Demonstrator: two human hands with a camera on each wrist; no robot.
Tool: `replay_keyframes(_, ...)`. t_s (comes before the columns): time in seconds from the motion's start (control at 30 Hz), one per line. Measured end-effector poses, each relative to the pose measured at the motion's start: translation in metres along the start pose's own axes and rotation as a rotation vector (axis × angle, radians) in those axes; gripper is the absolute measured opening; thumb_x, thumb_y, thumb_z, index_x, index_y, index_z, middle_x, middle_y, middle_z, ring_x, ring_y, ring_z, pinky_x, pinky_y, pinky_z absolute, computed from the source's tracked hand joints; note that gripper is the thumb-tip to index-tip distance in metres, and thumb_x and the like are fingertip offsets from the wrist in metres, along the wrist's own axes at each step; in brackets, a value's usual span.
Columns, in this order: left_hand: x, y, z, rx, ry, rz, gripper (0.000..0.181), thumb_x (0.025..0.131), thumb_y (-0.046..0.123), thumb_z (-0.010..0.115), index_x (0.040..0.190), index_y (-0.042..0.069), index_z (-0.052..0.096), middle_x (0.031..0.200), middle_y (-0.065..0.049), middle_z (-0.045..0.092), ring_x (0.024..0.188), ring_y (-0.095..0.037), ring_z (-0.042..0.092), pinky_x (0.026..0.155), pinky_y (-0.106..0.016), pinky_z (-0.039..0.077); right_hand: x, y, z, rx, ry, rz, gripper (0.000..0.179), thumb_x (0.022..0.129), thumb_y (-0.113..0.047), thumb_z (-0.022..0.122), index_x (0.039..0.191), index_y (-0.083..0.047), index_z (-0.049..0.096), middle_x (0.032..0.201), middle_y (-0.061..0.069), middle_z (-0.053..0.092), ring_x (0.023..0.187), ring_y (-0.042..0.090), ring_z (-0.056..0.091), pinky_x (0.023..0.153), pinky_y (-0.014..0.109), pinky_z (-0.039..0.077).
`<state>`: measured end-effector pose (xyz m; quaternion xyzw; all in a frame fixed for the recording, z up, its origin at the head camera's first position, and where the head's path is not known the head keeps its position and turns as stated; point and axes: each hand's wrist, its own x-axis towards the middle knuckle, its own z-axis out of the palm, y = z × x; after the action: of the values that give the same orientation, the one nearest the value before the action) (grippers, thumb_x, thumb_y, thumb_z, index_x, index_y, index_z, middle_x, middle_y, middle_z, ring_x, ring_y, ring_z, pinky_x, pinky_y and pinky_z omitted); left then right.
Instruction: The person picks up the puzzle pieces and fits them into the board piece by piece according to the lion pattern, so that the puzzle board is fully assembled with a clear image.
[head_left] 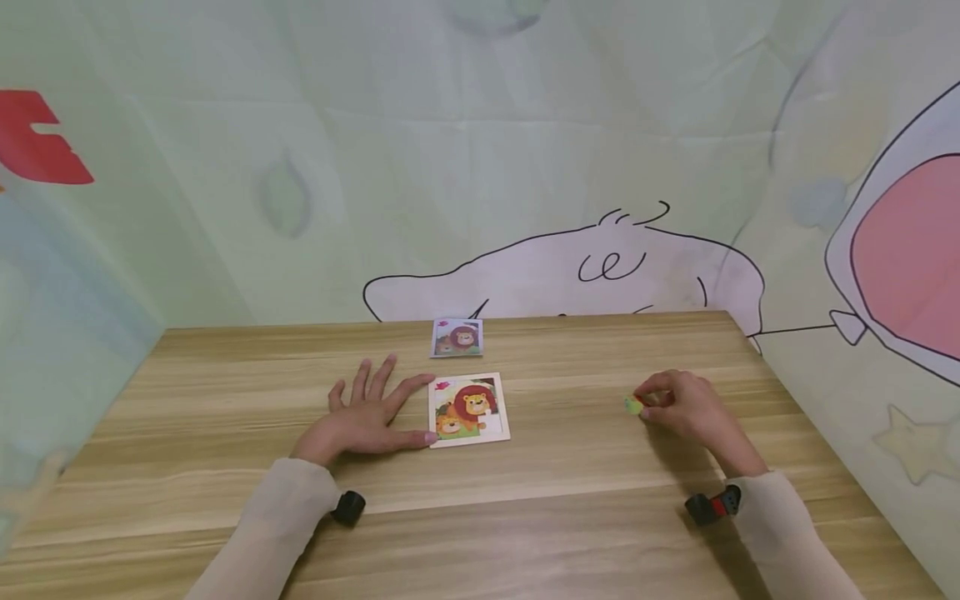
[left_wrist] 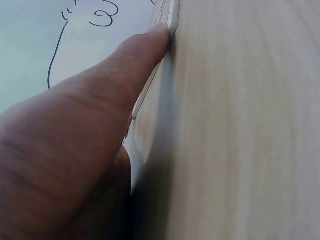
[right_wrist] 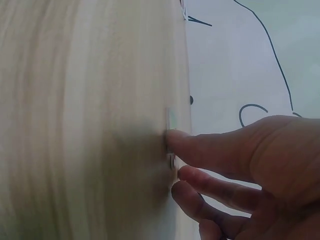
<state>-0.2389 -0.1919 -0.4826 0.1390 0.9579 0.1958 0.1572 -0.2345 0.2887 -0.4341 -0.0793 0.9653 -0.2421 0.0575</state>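
In the head view a square jigsaw puzzle [head_left: 506, 417] with a pale border lies on the table, showing a lion and a smaller animal. A white gap shows at its lower right. My left hand [head_left: 367, 421] lies beside it with fingers spread, thumb tip at the lower left corner and index fingertip at the upper left. The left wrist view shows the thumb [left_wrist: 135, 60] against the board's edge. Off to the right, my right hand [head_left: 686, 408] pinches a small green puzzle piece [head_left: 632, 406] between thumb and fingers, close over the table; the fingers partly hide it.
Behind the puzzle, a small card [head_left: 457, 338] with the same lion picture lies near the back edge of the wooden table [head_left: 480, 533]. A printed cloth wall [head_left: 337, 167] rises right behind the table and along its right side.
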Motion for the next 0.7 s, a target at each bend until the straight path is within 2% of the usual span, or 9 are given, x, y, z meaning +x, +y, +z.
replay_keyframes(0.17, -0.0007, -0.0001, -0.0005, 0.001, 0.0, 0.001, 0.103, 0.084, 0.091, 0.061, 0.169, 0.047, 0.021, 0.182, -0.018, -0.012, 0.164, -0.056, -0.019, 0.12, -0.084, -0.011, -0.0002, -0.0008, 0.0031, -0.004, 0.021, -0.015, 0.024, 0.089, -0.008, 0.085, 0.112, -0.004, 0.081, 0.109, 0.017, 0.073, 0.085, 0.023, 0.059, 0.069, 0.03, 0.043)
replay_keyframes(0.47, 0.0, -0.0016, 0.0, 0.006, 0.001, 0.006, 0.102, 0.084, 0.091, 0.06, 0.169, 0.048, 0.02, 0.182, -0.018, -0.013, 0.164, -0.056, -0.019, 0.12, -0.084, -0.011, -0.0004, -0.0001, 0.0054, -0.005, 0.047, -0.039, 0.016, 0.087, -0.007, 0.085, 0.101, -0.006, 0.079, 0.105, 0.016, 0.071, 0.082, 0.02, 0.058, 0.07, 0.031, 0.042)
replay_keyframes(0.7, 0.0003, -0.0017, 0.0009, 0.009, 0.005, 0.004, 0.102, 0.084, 0.09, 0.061, 0.168, 0.048, 0.021, 0.182, -0.018, -0.012, 0.164, -0.056, -0.019, 0.12, -0.084, -0.01, -0.0002, -0.0006, 0.005, -0.013, 0.05, -0.088, 0.02, 0.085, -0.007, 0.085, 0.103, -0.004, 0.077, 0.114, 0.021, 0.069, 0.083, 0.02, 0.061, 0.071, 0.031, 0.045)
